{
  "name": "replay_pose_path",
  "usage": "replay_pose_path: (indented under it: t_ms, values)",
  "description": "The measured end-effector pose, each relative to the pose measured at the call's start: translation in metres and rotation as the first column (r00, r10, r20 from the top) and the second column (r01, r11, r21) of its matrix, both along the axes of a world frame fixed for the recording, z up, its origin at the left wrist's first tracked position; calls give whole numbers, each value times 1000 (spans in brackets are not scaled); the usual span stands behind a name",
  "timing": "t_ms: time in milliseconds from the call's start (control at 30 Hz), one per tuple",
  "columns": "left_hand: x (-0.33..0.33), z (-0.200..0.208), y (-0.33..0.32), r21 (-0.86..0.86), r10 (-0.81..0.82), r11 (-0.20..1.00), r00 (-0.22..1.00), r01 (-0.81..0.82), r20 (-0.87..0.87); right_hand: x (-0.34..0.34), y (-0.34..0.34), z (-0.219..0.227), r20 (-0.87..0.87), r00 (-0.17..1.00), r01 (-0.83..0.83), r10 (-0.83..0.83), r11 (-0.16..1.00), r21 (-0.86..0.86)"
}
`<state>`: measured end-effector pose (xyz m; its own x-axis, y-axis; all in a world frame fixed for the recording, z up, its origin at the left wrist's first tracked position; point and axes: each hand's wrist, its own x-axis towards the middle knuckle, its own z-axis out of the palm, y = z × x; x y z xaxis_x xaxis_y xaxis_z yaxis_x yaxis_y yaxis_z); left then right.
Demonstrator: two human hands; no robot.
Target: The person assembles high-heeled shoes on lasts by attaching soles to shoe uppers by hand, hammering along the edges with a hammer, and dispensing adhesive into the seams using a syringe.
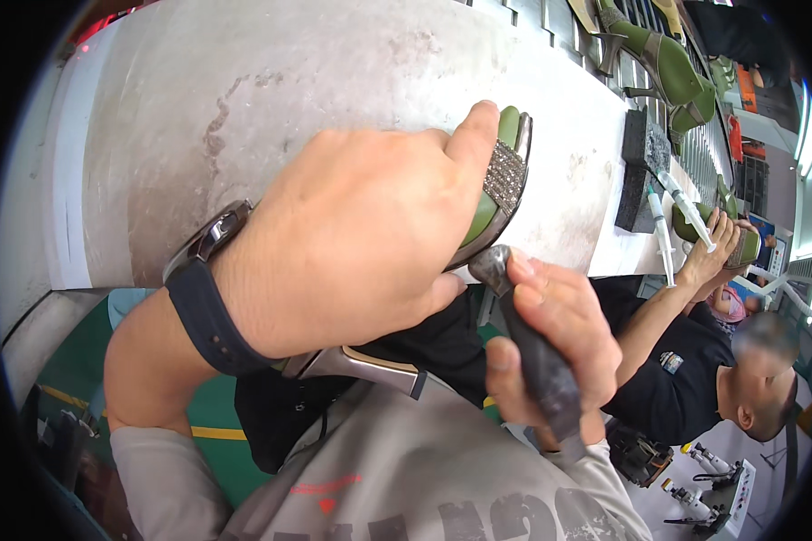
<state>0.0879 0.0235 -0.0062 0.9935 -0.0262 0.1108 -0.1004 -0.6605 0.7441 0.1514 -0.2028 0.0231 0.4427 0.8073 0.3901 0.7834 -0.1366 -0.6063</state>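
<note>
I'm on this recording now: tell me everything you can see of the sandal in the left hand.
The sandal has a smooth-looking green insole, a wide, glittering strap and a shiny bronze-grey sole edge. Its slim metallic heel ends in a dark tip. The grip of the left hand hides its middle. The toe end lies over the pale work surface; the heel shows below that hand, in front of the person's shirt. A dark tool has its rounded head at the sole edge; contact is unclear.

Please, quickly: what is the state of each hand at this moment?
Left hand: closed on the green heeled sandal.
Right hand: closed, holding a dark tool by the sandal's edge.
</note>
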Motion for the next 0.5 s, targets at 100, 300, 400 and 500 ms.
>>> replay_pose_path:
  t_ms: [100,300,400,500]
  values:
    - [0,0,0,-2,-16,1000,1000,16,22,-12,3,0,61,998,11,-8,999,-42]
    - [-4,-5,26,-236,-168,958,986,163,0,-34,13,-3,84,995,59,-56,998,-32]
    - [-1,-2,22,-264,-105,959,994,97,-15,-45,20,-8,11,998,58,-59,998,20]
    - [-2,2,15,-200,-57,978,998,51,-26,-53,23,-10,-114,993,45,-37,997,65]
